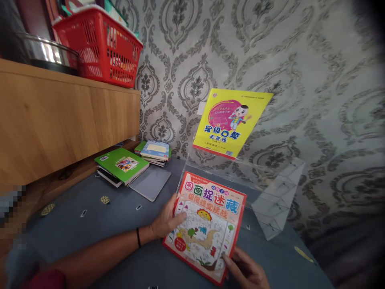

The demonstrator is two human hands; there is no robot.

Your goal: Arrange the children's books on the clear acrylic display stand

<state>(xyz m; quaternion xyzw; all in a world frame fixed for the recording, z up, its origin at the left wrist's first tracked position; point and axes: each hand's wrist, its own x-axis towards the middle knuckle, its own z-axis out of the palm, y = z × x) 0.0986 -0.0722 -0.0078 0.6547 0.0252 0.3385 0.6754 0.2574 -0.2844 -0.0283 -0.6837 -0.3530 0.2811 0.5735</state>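
Observation:
A red-bordered picture book (pixel 207 228) with a colourful cartoon cover is held tilted above the table, its front facing me. My left hand (pixel 168 218) grips its left edge, thumb on the cover and fingers behind. At the lower right edge my right hand (pixel 245 269) pinches the same book, thumb on the front. Just behind it stands a clear acrylic rack (pixel 275 200) with tiers. A yellow workbook (pixel 231 120) with a cartoon child leans upright on the rack's upper tier. The book hides part of the rack's lower front.
Left of the rack lie a green book (pixel 122 164) on other books, a grey-covered book (pixel 152 182) and a small book stack (pixel 155 150) near the wall. A wooden cabinet (pixel 69 124) borders the left, bearing a red basket (pixel 99 46) and a metal pot (pixel 51 52).

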